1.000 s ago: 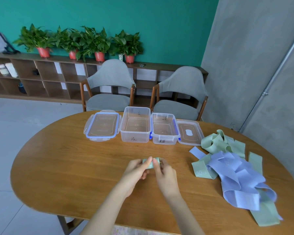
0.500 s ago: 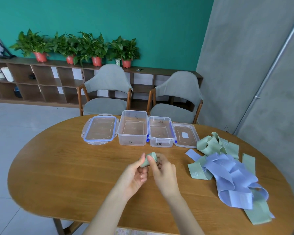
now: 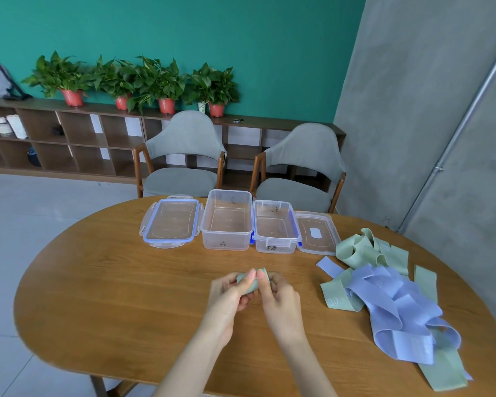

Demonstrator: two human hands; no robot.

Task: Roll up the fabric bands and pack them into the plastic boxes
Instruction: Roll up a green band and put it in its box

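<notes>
We note left hand [image 3: 230,293] and right hand [image 3: 278,296] pinching a rolled green band [image 3: 252,282] at centre frame; open plastic boxes [image 3: 226,222] stand above, loose bands [image 3: 390,299] lie right.

I note the table [image 3: 103,285] is wood with a smooth, faintly sheened grain. The two boxes [image 3: 226,222] and their lids [image 3: 169,222] are clear, glossy plastic; one lid carries a blue seal. The heap of bands [image 3: 395,305] is matt cloth, green and lilac. The chairs [image 3: 184,156] have matt grey upholstery on wooden frames. The wall [image 3: 413,96] on my right looks like rough grey plaster, the pipe [image 3: 453,138] metal.
</notes>
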